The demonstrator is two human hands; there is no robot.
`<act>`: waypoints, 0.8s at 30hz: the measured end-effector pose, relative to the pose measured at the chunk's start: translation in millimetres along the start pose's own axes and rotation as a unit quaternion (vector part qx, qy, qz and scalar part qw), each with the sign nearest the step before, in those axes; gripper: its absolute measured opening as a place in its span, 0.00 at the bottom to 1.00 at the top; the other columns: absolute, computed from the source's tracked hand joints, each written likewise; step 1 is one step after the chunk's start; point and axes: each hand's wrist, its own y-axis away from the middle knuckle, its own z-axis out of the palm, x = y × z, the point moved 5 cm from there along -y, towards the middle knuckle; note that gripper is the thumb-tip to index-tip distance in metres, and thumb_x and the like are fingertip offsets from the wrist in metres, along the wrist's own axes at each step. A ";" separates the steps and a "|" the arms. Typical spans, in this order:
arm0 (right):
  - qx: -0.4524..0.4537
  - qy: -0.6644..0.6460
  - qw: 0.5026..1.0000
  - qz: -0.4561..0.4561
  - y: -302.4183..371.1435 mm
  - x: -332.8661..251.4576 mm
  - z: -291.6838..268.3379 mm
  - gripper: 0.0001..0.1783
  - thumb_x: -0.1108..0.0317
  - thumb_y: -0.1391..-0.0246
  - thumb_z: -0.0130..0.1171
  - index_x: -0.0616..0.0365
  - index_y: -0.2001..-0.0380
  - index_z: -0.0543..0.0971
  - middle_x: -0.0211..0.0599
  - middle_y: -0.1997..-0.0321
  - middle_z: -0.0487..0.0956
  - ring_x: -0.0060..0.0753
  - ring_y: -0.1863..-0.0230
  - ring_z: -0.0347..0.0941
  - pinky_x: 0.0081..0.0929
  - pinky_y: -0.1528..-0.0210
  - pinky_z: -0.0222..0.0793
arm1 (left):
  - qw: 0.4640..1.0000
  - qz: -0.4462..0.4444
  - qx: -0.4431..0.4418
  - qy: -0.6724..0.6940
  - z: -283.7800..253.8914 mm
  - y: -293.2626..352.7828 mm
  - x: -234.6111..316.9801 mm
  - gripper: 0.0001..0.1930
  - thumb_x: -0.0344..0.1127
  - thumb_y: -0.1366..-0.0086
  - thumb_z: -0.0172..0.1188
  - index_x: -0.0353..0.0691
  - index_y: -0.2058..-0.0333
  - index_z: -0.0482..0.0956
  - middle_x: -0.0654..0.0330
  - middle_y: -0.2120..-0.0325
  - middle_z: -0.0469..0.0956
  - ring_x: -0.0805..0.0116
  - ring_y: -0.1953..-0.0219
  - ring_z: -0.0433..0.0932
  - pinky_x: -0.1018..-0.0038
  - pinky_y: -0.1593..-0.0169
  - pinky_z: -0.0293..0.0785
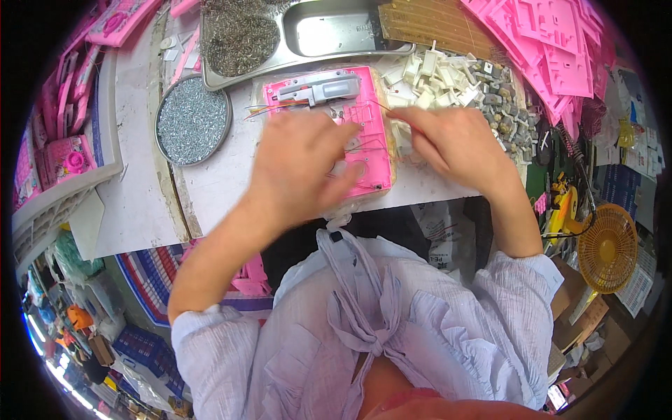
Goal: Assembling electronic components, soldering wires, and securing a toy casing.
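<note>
Pink casing (378, 164) lies flat on the counter (136, 161) in front of the person, a grey part (336, 89) set along its far side. Left hand (297, 164) comes in over the casing's left side, forearm slanting up from the lower left, back of the hand upward. Its grip is spread: thumb and forefinger stand apart over the casing, both pointing to the right. Right hand (458, 143) reaches in from the other side, forearm rising steeply, wrist bent so that the fingers point left. Its forefinger stretches to just beside the casing's right edge, where a thin wire (378, 106) runs up to the fingertip; whether this grip pinches the wire, I cannot tell.

Motion blurs the left hand, which hides much of the casing's near left part; its remaining fingers are hard to make out. Coloured leads (280, 105) poke out left of the grey part, too fine to trace. The right hand's other fingertips are mostly out of sight under the palm. Metal bits (192, 122) left of the casing are too small to tell singly. The upper edge cuts off the tray (329, 31), and the dark rim crops the pink pieces (546, 56) at upper right
</note>
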 end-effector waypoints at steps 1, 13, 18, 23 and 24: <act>-0.022 -0.024 0.999 0.015 8.8 -12.1 -4.1 0.21 0.68 0.45 0.58 0.51 0.47 0.80 0.38 0.74 0.80 0.49 0.72 0.79 0.41 0.68 0.74 | 1.000 -0.012 -0.013 0.007 7.3 2.4 19.4 0.20 0.39 0.48 0.72 0.43 0.55 0.82 0.65 0.69 0.75 0.64 0.66 0.75 0.64 0.57 0.66; 0.122 -0.076 0.972 -0.185 15.1 -51.1 53.0 0.27 0.50 0.54 0.70 0.50 0.51 0.84 0.33 0.58 0.79 0.44 0.55 0.71 0.40 0.50 0.66 | 0.999 0.042 -0.019 0.025 9.0 67.7 37.6 0.16 0.34 0.44 0.61 0.37 0.56 0.81 0.62 0.71 0.75 0.64 0.68 0.76 0.66 0.63 0.71; 0.131 -0.036 0.983 -0.125 5.0 -82.3 66.8 0.26 0.53 0.54 0.71 0.53 0.52 0.83 0.33 0.55 0.78 0.44 0.52 0.70 0.42 0.47 0.64 | 0.988 -0.149 0.027 -0.034 -14.3 98.2 5.5 0.06 0.31 0.41 0.67 0.42 0.64 0.81 0.62 0.77 0.72 0.59 0.78 0.74 0.65 0.74 0.70; 0.150 -0.026 0.980 -0.125 -7.8 -104.8 74.9 0.21 0.60 0.52 0.69 0.58 0.55 0.83 0.34 0.58 0.79 0.39 0.52 0.72 0.40 0.47 0.65 | 0.980 -0.191 0.033 -0.037 -18.9 121.4 -5.1 0.07 0.33 0.40 0.68 0.44 0.72 0.77 0.61 0.79 0.72 0.58 0.80 0.74 0.64 0.75 0.69; 0.158 -0.033 0.979 -0.128 -8.3 -107.2 78.0 0.20 0.61 0.52 0.69 0.57 0.56 0.83 0.34 0.58 0.79 0.39 0.52 0.72 0.40 0.47 0.65 | 0.977 -0.206 0.027 -0.037 -17.6 128.5 -6.8 0.08 0.33 0.40 0.67 0.44 0.73 0.76 0.60 0.79 0.72 0.57 0.80 0.74 0.63 0.75 0.69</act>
